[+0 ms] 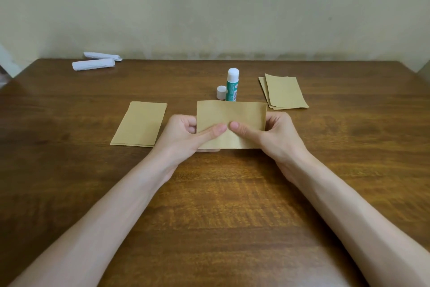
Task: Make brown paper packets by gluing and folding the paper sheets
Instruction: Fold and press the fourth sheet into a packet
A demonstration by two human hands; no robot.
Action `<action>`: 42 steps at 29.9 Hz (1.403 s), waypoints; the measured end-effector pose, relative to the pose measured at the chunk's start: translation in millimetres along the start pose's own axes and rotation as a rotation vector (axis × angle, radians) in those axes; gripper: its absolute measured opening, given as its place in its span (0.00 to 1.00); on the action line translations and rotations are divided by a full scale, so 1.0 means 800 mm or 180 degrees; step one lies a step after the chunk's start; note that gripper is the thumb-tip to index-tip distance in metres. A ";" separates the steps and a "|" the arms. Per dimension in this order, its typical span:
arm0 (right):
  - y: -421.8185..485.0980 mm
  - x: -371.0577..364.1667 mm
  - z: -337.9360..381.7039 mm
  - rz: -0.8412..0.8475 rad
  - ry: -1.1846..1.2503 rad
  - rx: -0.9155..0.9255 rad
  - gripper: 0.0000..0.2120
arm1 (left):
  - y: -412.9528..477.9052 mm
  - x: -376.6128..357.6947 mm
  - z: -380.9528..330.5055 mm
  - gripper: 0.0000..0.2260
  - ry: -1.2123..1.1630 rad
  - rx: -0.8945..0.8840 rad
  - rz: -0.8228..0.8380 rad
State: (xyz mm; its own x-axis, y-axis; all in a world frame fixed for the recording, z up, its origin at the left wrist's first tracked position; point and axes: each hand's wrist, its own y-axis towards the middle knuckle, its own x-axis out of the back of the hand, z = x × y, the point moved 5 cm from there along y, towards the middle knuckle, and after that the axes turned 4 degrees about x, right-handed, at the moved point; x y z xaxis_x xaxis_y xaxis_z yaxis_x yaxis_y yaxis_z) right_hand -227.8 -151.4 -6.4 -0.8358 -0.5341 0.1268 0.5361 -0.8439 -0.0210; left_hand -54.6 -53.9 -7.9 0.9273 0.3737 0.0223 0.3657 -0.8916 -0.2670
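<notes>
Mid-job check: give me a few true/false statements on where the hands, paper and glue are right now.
1. The left hand and right hand both hold the sheet, thumbs on its front. True.
2. The glue stick lies on its side. False: it stands upright behind the sheet.
3. The cap is off and sits on the table just left of the glue stick. True.
4. The stack of brown paper lies left of the held sheet. False: it lies to the right, further back.
5. Two white rolls lie at the table's far left. True.
</notes>
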 end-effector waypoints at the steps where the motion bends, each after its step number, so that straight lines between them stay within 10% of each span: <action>1: 0.001 -0.001 -0.001 0.0014 0.0012 -0.0029 0.16 | 0.001 0.000 0.000 0.17 -0.0020 0.0046 0.0023; 42: 0.003 0.001 0.004 0.0182 0.0223 0.0013 0.09 | 0.005 0.020 -0.008 0.10 -0.0205 -0.0093 -0.0309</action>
State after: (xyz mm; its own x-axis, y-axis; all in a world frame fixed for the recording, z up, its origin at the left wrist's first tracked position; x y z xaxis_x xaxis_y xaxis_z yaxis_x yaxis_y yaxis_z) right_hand -226.5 -153.9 -3.4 -0.8100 -0.5838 0.0559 0.5835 -0.8118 -0.0222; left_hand -37.9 -53.3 -2.9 0.8807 0.4734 -0.0157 0.4565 -0.8572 -0.2384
